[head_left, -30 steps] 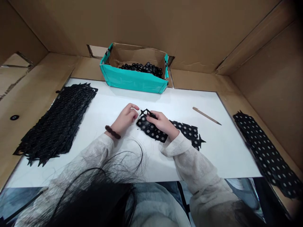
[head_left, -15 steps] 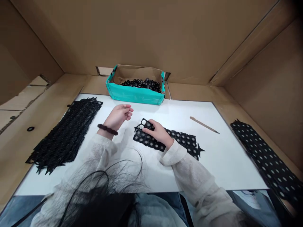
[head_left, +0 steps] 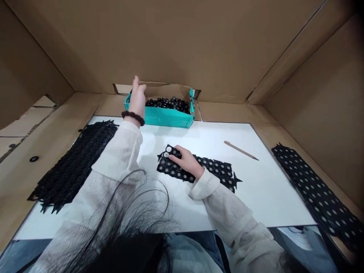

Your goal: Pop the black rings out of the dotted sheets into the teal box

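Observation:
My left hand (head_left: 138,99) is raised in front of the left end of a teal-edged cardboard box (head_left: 170,117). Its fingers stretch upward, slightly apart, and nothing shows in them. Inside the box lies a heap of small black rings (head_left: 167,103). My right hand (head_left: 188,162) grips the left part of a black perforated strip (head_left: 217,167) on the white board, thumb on the near side and fingers on the far side. Most of the strip's round holes have grey-centred discs in them; two at its left end show white through. The palm hides the strip's middle.
A pile of black perforated strips (head_left: 74,163) lies to the left, partly behind my left sleeve. At right rest more black strips with pale dots (head_left: 315,189). A pointed wooden stick (head_left: 241,150) lies on the white board (head_left: 267,201). Cardboard walls (head_left: 182,41) surround the board.
My left hand has moved from beside the strip, up and away to the box, and its curled fingers have straightened. My right hand keeps its hold on the strip. The view has shifted slightly.

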`<state>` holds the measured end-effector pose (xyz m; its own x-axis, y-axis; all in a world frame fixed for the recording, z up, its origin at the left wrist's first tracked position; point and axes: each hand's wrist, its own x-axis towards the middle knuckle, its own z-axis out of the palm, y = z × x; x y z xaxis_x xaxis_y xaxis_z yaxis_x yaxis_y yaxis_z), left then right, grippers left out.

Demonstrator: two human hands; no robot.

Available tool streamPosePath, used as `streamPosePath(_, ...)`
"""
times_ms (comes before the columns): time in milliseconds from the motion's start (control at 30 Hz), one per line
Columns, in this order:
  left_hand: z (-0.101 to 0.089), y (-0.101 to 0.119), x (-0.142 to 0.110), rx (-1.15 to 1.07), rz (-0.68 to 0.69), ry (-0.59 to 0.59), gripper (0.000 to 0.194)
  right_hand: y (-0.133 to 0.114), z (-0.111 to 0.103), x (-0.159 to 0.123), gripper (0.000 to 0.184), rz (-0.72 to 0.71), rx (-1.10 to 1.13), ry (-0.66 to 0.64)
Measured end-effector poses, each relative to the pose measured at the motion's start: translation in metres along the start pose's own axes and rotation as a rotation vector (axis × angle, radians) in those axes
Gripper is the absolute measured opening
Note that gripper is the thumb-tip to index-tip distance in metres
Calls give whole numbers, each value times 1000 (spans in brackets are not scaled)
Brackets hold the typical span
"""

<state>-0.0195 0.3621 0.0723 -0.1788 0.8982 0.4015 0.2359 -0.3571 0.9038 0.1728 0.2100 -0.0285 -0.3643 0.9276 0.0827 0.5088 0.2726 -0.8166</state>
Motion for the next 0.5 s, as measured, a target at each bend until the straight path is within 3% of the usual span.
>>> streamPosePath(167, -4, 4, -68, 54, 85, 107, 28, 5, -5, 2, 26, -42, 74, -47)
streamPosePath(233, -2, 4, -102, 87, 96, 46, 17, 8, -7, 2, 27, -31, 139, -44)
streamPosePath(333, 2, -1, -150, 227, 35, -170, 12, 11, -9, 3, 33, -6, 243, -62)
streamPosePath(500, -4, -17, -195, 219, -98, -141, 24, 12, -11, 5, 22, -135, 270, -56)
